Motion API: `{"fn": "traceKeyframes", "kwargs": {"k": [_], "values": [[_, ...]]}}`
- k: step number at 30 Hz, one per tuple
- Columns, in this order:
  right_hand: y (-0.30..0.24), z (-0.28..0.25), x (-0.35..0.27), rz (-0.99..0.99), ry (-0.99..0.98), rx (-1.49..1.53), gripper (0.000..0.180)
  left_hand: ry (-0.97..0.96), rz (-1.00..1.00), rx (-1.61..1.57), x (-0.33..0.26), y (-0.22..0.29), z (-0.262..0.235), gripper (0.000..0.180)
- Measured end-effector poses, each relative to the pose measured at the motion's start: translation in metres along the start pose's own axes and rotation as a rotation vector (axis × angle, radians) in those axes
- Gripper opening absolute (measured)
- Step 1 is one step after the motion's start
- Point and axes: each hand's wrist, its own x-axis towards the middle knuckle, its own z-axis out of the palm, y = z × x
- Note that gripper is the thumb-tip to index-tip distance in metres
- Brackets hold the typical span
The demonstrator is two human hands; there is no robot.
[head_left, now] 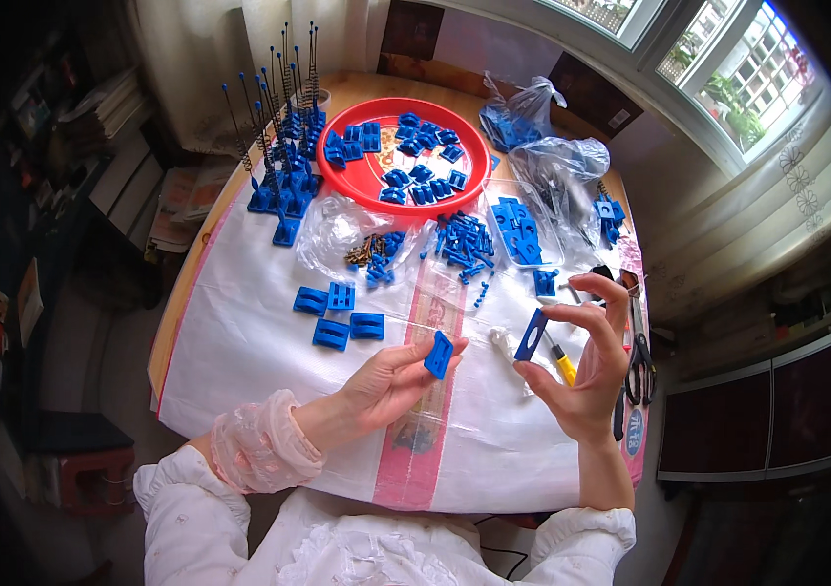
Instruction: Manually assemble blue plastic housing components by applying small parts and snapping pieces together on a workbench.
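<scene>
Covered table (239,303) | left hand (371,391) slanted, fingers (409,355) pinching blue piece (439,355) | right hand (591,386) upright, pinching holed plate (525,350)

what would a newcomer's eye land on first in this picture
Probably the big red tray of blue parts, at the far middle. Just left of it, dark coiled wires stand in a cluster. Nearer, above the white cover, the left hand holds a small blue piece and the right hand a blue plate with an oval hole.

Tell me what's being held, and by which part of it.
The right grip pinches a flat, holed blue plate by its opposite ends. The left grip holds a small blue piece; its exact contact points are partly hidden.
</scene>
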Motion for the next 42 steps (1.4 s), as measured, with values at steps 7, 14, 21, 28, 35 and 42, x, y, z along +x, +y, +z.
{"fn": "traceKeyframes", "kwargs": {"k": [7,14,21,28,35,42], "values": [[0.005,0.007,0.006,-0.004,-0.005,0.050,0.047,-0.054,-0.063,-0.009,-0.002,0.004,0.001,0.058],[0.008,0.011,0.005,0.004,-0.044,0.044,0.049,-0.121,-0.052,0.076,0.001,0.009,-0.011,0.065],[0.009,0.016,0.002,0.003,-0.133,0.014,0.049,-0.130,-0.069,0.055,-0.001,0.011,-0.008,0.066],[0.000,0.021,0.005,-0.003,-0.271,0.005,0.047,-0.094,-0.106,0.122,-0.001,0.012,-0.012,0.055],[-0.002,0.028,0.002,0.014,-0.325,-0.053,0.045,-0.037,-0.126,0.136,0.005,0.004,-0.029,0.040],[0.000,0.044,-0.004,0.084,-0.345,-0.056,0.045,-0.015,-0.138,0.122,0.004,0.003,-0.025,0.038]]}}
